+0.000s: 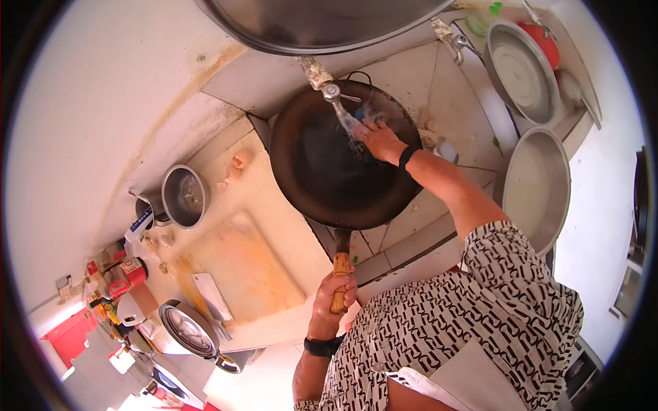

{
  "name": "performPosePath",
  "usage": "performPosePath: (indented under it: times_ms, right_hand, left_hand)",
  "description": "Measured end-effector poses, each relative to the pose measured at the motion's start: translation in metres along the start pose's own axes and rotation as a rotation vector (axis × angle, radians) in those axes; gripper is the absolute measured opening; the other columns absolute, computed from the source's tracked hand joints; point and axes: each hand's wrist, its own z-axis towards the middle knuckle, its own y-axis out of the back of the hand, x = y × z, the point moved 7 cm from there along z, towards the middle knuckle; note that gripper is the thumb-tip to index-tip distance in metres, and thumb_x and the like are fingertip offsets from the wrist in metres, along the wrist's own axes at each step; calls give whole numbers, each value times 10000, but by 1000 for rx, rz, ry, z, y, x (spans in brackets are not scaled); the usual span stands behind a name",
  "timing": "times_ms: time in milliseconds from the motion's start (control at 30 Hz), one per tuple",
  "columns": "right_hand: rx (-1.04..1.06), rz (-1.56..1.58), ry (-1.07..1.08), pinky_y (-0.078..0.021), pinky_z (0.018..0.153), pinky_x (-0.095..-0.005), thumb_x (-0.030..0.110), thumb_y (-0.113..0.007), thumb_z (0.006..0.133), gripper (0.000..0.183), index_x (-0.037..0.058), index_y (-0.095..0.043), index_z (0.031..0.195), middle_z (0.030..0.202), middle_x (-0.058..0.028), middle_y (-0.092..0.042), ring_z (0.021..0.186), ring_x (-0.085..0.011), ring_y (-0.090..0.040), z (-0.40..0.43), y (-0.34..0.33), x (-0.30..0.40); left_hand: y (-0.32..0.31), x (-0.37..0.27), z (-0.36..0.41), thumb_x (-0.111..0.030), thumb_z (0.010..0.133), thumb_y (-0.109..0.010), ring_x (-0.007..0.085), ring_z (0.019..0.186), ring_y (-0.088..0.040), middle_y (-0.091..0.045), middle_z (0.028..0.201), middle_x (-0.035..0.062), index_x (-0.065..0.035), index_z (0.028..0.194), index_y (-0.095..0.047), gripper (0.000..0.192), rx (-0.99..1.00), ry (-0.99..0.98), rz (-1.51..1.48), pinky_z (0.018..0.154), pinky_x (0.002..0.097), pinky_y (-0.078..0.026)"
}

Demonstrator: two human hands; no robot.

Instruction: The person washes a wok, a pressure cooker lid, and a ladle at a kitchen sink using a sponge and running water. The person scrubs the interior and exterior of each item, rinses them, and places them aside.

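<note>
A large dark wok (pixel 334 169) rests over the tiled sink (pixel 462 118), under a metal tap (pixel 333 93) from which water runs. My left hand (pixel 334 297) is closed around the wok's wooden handle (pixel 341 264). My right hand (pixel 379 138) is inside the wok, at the running water, beside a small blue thing (pixel 359 113) that looks like a scrubber. Water splashes around the fingers, and whether they grip the blue thing cannot be told.
Left of the wok are a cutting board (pixel 241 267), a cleaver (pixel 212 296), eggshells (pixel 240 159) and a metal pot (pixel 185 197). Two metal basins (pixel 536 185) (pixel 522 74) stand at the right. A large round metal vessel (pixel 329 23) hangs over the top edge of the view.
</note>
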Motion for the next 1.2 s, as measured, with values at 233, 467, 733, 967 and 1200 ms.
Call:
performPosePath:
  times_ms: [233,467,733,967,1200]
  right_hand:
    - [572,397,226,-309,1116,-459,68,-453,847,655,98,-308,1486,1580,-141,-197,1415,-320,-298,-84,-48,60]
    - [130,-366,32,-349,1050,-522,108,-582,801,685,77,-366,1450,1563,-135,-252,1394,-325,-332,-62,-6,-70]
    - [567,75,218,-337,1068,-481,101,-523,830,717,109,-275,1503,1590,-127,-183,1400,-342,-317,-110,-57,15]
    - [157,-301,32,-317,1067,-502,109,-526,855,655,112,-331,1480,1580,-92,-223,1419,-299,-275,1,-3,-57]
    - [546,-20,269,-284,1111,-515,76,-514,841,675,107,-308,1483,1588,-68,-211,1430,-286,-268,-36,-33,10]
  left_hand:
    - [10,1,14,-74,869,-549,113,525,-465,-489,712,47,-10,1150,-475,298,0,9,1,425,223,-368]
    - [9,5,15,-63,857,-551,112,542,-463,-481,728,47,-17,1144,-478,299,37,19,-93,418,220,-367]
    - [8,-3,13,-65,855,-554,112,525,-452,-470,709,40,-23,1112,-481,270,48,32,-45,407,223,-359]
    - [-1,0,1,-86,867,-554,98,506,-425,-453,693,21,-30,1087,-498,234,43,55,29,399,216,-342]
    - [-1,-3,-3,-86,869,-544,111,512,-448,-475,701,42,-15,1097,-484,246,5,43,23,414,226,-357]
